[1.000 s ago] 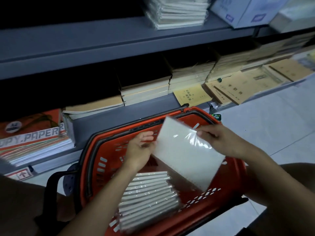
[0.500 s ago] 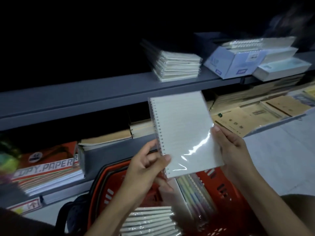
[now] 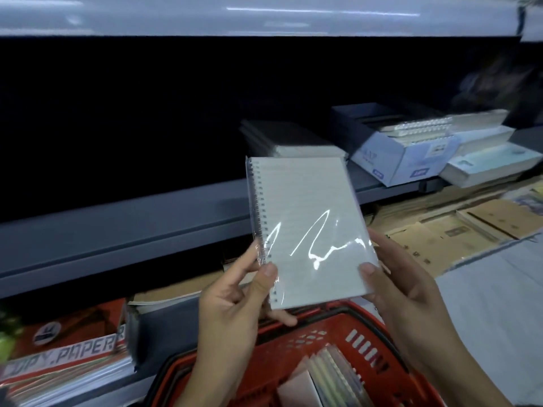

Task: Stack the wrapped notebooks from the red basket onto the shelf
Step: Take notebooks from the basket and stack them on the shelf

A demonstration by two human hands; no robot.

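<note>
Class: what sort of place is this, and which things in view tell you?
Probably a stationery shop: grey metal shelf holding stacked notebooks, red-labelled copy-paper reams, and a red plastic shopping basket.

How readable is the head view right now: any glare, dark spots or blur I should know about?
Head view: bright streaks of glare cross the plastic wrap on the notebook; the shelf bay behind it is almost black; the copy paper packs at lower left are smeared with blur; both hands, left hand and right hand, show clearly.

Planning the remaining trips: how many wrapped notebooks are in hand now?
1: the wrapped notebook, gripped by the left hand and right hand above the red basket; a second could hide behind.
</note>
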